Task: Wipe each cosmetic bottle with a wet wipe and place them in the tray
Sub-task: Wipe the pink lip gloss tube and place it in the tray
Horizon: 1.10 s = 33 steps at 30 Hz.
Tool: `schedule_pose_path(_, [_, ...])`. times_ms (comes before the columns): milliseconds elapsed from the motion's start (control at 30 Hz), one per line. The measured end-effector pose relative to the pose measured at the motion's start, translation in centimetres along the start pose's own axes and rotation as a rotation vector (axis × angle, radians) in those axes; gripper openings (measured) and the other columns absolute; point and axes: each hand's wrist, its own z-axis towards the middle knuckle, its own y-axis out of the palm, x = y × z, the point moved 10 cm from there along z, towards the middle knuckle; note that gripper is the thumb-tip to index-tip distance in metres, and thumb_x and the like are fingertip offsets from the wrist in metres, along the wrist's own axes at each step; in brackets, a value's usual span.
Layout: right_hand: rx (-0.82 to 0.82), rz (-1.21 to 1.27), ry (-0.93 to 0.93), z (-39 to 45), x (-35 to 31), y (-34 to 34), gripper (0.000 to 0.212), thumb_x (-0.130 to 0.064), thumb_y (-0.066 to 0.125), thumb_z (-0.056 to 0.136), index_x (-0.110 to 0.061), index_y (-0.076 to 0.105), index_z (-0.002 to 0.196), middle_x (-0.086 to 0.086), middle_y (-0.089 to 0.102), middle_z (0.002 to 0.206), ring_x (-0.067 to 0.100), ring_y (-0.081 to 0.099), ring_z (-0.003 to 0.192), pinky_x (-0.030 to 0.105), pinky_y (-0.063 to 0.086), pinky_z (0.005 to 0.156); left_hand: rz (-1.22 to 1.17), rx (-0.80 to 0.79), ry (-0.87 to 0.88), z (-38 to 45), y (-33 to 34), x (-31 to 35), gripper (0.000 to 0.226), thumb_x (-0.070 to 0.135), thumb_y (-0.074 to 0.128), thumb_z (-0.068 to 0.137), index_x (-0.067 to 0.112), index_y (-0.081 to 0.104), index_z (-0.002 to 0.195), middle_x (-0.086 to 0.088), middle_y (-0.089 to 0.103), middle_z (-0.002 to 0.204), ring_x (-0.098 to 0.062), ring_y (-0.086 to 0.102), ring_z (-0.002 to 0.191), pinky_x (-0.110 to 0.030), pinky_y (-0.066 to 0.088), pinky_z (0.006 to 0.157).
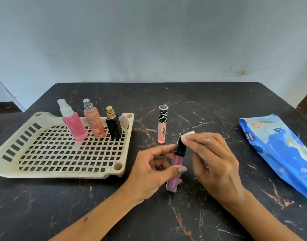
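My left hand (149, 173) grips a pink lip gloss tube (175, 171) with a black cap, held tilted above the table. My right hand (213, 159) pinches a small white wet wipe (187, 135) against the top of the tube's cap. A peach lip gloss tube (161, 126) with a marbled cap stands upright on the table just beyond my hands. In the cream perforated tray (62, 171) at the left stand a pink spray bottle (73, 122), an orange spray bottle (94, 120) and a black bottle with a gold cap (114, 125), all near its far edge.
A blue pack of wet wipes (278, 153) lies at the right side of the black marble-patterned table (184, 214). A grey wall rises behind the table's far edge.
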Motion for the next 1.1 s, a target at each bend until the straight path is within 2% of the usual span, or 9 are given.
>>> schedule_pose_path(100, [-0.006,-0.027,0.025,-0.1,0.1,0.4,0.030,-0.001,0.043,0.097,0.007,0.068,0.113,0.015,0.066,0.113,0.024,0.059,0.105,0.020,0.044,0.100,-0.056,-0.025,-0.027,0.0,0.2,0.0,0.044,0.005,0.073,0.062,0.025,0.068,0.102,0.000,0.068,0.082,-0.029,0.068,0.068,-0.040,0.059,0.062])
schedule_pose_path(300, [0.005,-0.042,0.060,-0.2,0.7,0.1,0.033,0.009,0.051,0.087,0.008,0.065,0.117,0.015,0.064,0.116,0.021,0.056,0.109,0.018,0.042,0.103,-0.119,-0.129,-0.085,-0.2,0.8,-0.2,0.046,0.009,0.065,0.081,0.025,0.052,0.123,-0.015,0.071,0.101,-0.030,0.070,0.077,-0.039,0.059,0.063])
schedule_pose_path(400, [0.001,-0.026,0.115,-0.5,1.4,0.2,0.039,0.015,0.058,0.079,0.005,0.065,0.117,0.010,0.063,0.116,0.019,0.058,0.108,0.018,0.045,0.101,-0.112,-0.116,-0.080,-0.1,0.6,-0.4,0.051,0.006,0.065,0.076,0.022,0.053,0.123,-0.010,0.072,0.093,-0.020,0.069,0.078,-0.030,0.057,0.058])
schedule_pose_path(467, [0.003,0.008,0.114,-0.6,1.2,0.2,0.035,0.013,0.059,0.081,0.005,0.067,0.115,0.010,0.064,0.115,0.018,0.059,0.107,0.018,0.047,0.098,-0.139,-0.097,-0.075,0.0,0.5,-0.4,0.052,0.007,0.069,0.074,0.020,0.054,0.122,-0.007,0.073,0.087,-0.017,0.069,0.075,-0.028,0.056,0.058])
schedule_pose_path(567, [0.009,0.082,0.080,-0.5,0.1,0.2,0.025,0.003,0.053,0.089,0.006,0.071,0.106,0.010,0.067,0.110,0.017,0.062,0.103,0.021,0.049,0.093,-0.191,-0.062,-0.083,0.1,0.0,-0.5,0.053,0.005,0.069,0.073,0.017,0.055,0.123,-0.007,0.071,0.084,-0.020,0.069,0.077,-0.033,0.058,0.062])
schedule_pose_path(700, [-0.037,0.124,-0.027,-0.6,-1.4,0.2,0.018,0.005,0.062,0.084,0.005,0.075,0.095,0.011,0.070,0.101,0.020,0.064,0.091,0.023,0.051,0.085,-0.217,-0.029,-0.080,0.1,-0.3,-0.4,0.052,0.002,0.070,0.071,0.014,0.057,0.120,-0.005,0.069,0.079,-0.020,0.069,0.074,-0.035,0.058,0.060])
schedule_pose_path(833, [-0.014,0.002,-0.021,-0.4,-0.8,0.2,0.022,0.001,0.055,0.090,0.007,0.073,0.100,0.015,0.070,0.102,0.022,0.062,0.094,0.022,0.050,0.090,-0.136,-0.074,-0.063,0.0,0.3,-0.2,0.046,0.003,0.067,0.071,0.006,0.060,0.116,-0.008,0.068,0.078,-0.029,0.070,0.073,-0.038,0.059,0.060])
schedule_pose_path(967, [0.001,-0.080,0.041,0.0,0.2,0.3,0.026,0.003,0.051,0.092,0.008,0.070,0.108,0.016,0.068,0.108,0.026,0.061,0.098,0.023,0.048,0.095,-0.114,-0.055,-0.063,0.0,0.3,-0.2,0.036,0.004,0.071,0.066,0.014,0.069,0.100,-0.011,0.069,0.077,-0.031,0.070,0.070,-0.037,0.058,0.057])
schedule_pose_path(1100, [-0.045,0.012,-0.102,-0.2,-1.9,0.4,0.020,0.001,0.056,0.090,0.007,0.074,0.095,0.012,0.071,0.099,0.022,0.061,0.092,0.022,0.049,0.090,-0.071,-0.037,-0.045,0.1,-0.1,-0.4,0.042,0.004,0.072,0.068,0.003,0.065,0.110,-0.016,0.068,0.083,-0.032,0.068,0.075,-0.039,0.059,0.063])
